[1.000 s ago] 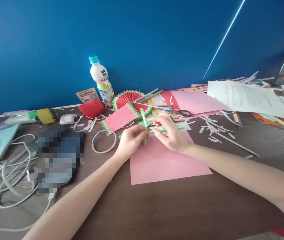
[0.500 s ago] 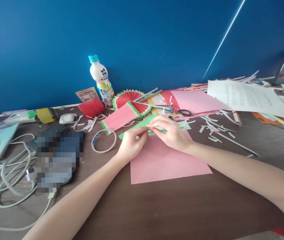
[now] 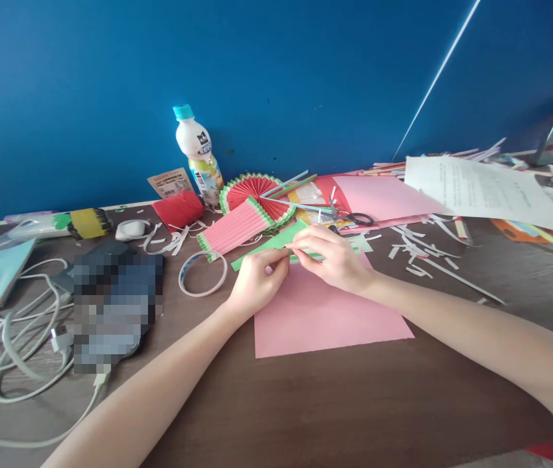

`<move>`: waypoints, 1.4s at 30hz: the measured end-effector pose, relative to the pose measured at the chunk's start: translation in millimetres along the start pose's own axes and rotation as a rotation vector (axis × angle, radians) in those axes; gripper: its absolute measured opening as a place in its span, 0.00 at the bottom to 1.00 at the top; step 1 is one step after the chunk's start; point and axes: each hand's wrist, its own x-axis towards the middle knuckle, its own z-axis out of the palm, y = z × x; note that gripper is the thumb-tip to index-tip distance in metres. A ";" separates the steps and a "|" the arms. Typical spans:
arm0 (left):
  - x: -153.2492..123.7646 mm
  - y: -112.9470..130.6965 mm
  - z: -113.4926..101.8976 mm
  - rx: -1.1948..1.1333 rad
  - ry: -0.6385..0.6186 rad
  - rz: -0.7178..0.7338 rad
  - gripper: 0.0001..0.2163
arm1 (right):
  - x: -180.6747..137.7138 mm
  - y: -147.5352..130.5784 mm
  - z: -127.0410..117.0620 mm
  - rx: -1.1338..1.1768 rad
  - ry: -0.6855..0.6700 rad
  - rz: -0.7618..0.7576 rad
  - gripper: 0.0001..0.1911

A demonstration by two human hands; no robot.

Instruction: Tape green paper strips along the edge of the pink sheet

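Above a pink paper sheet (image 3: 329, 318), my left hand (image 3: 260, 276) and my right hand (image 3: 332, 260) meet fingertip to fingertip. Both are closed in a pinch on what looks like a narrow green paper strip (image 3: 288, 251), mostly hidden by the fingers. Just behind them lies a flat green paper sheet (image 3: 249, 255). A roll of tape (image 3: 203, 274) rests left of my left hand. Beyond it are a pleated pink paper with a green edge (image 3: 234, 227) and a round red pleated paper fan (image 3: 247, 188). Scissors (image 3: 360, 219) with dark handles lie behind my right hand.
A bottle (image 3: 198, 153) stands by the blue wall. Paper scraps (image 3: 415, 250) and a printed sheet (image 3: 485, 192) lie right. Left are a red packet (image 3: 177, 211), a white mouse-like object (image 3: 130, 230), a blurred dark device (image 3: 117, 312) and tangled white cables (image 3: 8, 344).
Both hands stay almost in place, still pinched together. The fingers have shifted slightly, and a green bit that showed below my left thumb is out of sight now.
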 end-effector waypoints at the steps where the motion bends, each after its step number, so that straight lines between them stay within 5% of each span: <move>1: 0.2 0.3 0.0 -0.005 0.002 -0.006 0.11 | 0.5 -0.5 -0.4 0.039 -0.005 0.034 0.07; 9: 1.3 2.8 -0.4 -0.130 -0.022 -0.163 0.12 | 7.7 12.3 -7.6 0.179 0.136 0.426 0.06; 20: 1.1 -4.1 -0.4 -0.355 -0.031 -0.252 0.14 | 6.8 82.7 -33.8 0.176 0.488 0.956 0.04; 28: 7.6 -1.1 -7.3 -0.277 -0.011 -0.169 0.13 | 6.9 86.2 -43.5 0.014 0.423 0.901 0.07; 32: 9.7 5.9 -14.2 -0.034 0.016 -0.068 0.11 | 20.0 62.7 -42.6 0.337 0.216 0.946 0.06; 36: 9.5 8.0 -17.2 0.295 0.080 0.143 0.11 | 34.1 31.4 -43.9 0.958 -0.423 1.118 0.17; 42: 9.5 7.5 -17.3 0.743 0.118 0.495 0.12 | 42.5 -1.8 -46.2 0.860 -0.435 0.973 0.17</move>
